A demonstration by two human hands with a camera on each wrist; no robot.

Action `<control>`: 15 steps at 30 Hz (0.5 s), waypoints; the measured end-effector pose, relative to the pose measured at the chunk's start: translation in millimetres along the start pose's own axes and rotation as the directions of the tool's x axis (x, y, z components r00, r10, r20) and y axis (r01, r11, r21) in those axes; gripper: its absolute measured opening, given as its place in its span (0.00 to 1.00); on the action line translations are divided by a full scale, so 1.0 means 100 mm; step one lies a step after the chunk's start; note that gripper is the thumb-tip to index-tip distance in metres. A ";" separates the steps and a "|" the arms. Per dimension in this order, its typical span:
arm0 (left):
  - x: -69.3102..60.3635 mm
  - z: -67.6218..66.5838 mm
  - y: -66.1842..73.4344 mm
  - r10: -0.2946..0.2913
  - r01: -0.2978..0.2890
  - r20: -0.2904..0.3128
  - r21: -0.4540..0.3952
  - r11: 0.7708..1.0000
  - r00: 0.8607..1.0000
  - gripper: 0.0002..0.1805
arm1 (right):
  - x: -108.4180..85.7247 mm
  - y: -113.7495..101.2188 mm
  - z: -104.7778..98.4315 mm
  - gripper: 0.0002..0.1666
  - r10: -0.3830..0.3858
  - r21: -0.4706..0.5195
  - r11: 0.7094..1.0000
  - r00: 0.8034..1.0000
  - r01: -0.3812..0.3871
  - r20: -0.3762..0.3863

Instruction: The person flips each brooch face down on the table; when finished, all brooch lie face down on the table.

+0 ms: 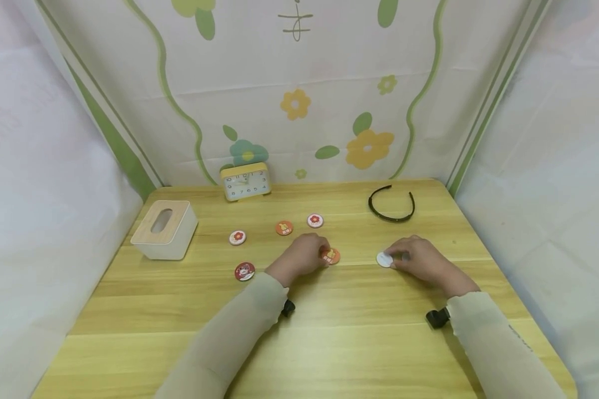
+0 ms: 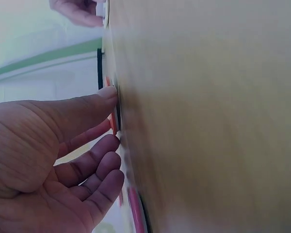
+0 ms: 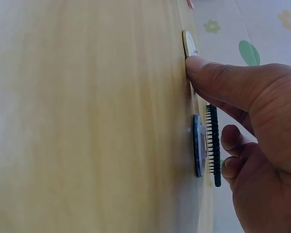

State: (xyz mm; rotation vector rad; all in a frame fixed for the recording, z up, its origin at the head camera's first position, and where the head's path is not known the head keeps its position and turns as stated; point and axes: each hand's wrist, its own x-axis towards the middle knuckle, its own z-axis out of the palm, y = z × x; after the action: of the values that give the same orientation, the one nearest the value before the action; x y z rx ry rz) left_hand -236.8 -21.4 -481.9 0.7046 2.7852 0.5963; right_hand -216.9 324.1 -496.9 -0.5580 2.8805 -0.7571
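In the head view my left hand (image 1: 305, 254) pinches the edge of an orange round badge (image 1: 331, 256) on the table. The left wrist view shows the thumb of my left hand (image 2: 43, 150) against this badge (image 2: 112, 125), seen edge-on. To the right, my right hand (image 1: 420, 259) holds the rim of a white-faced round badge (image 1: 384, 259). In the right wrist view, the thumb of my right hand (image 3: 266, 111) presses that badge's edge (image 3: 188, 43). A second dark-rimmed badge (image 3: 199, 145) lies beneath the right fingers, mostly hidden from the head view.
Two flower badges (image 1: 237, 238) (image 1: 315, 220), an orange badge (image 1: 284, 228) and a dark red badge (image 1: 244, 271) lie to the left. A tissue box (image 1: 167, 244) and a yellow alarm clock (image 1: 246, 183) stand behind them. A black toothed headband (image 1: 391, 218) lies at the back right.
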 end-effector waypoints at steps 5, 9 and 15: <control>0.08 0.08 0.14 0.026 -0.026 -0.001 0.018 1.000 1.000 0.14 | 0.00 -0.01 -0.01 0.17 0.005 0.003 1.000 1.000 -0.005 0.004; 0.14 0.15 0.26 0.044 -0.044 -0.006 0.030 0.999 0.999 0.14 | 0.00 -0.01 -0.02 0.17 0.003 -0.004 1.000 1.000 -0.003 0.004; 0.20 0.23 0.41 0.058 -0.058 -0.013 -0.025 0.998 0.998 0.16 | 0.00 -0.03 -0.02 0.17 -0.008 -0.002 1.000 1.000 0.008 -0.009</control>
State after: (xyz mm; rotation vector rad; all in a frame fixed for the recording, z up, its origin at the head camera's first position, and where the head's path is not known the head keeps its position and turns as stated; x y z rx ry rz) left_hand -230.4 29.6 -486.8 0.7819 2.7714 0.6479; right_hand -216.1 322.8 -493.3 -0.5687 2.8898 -0.7598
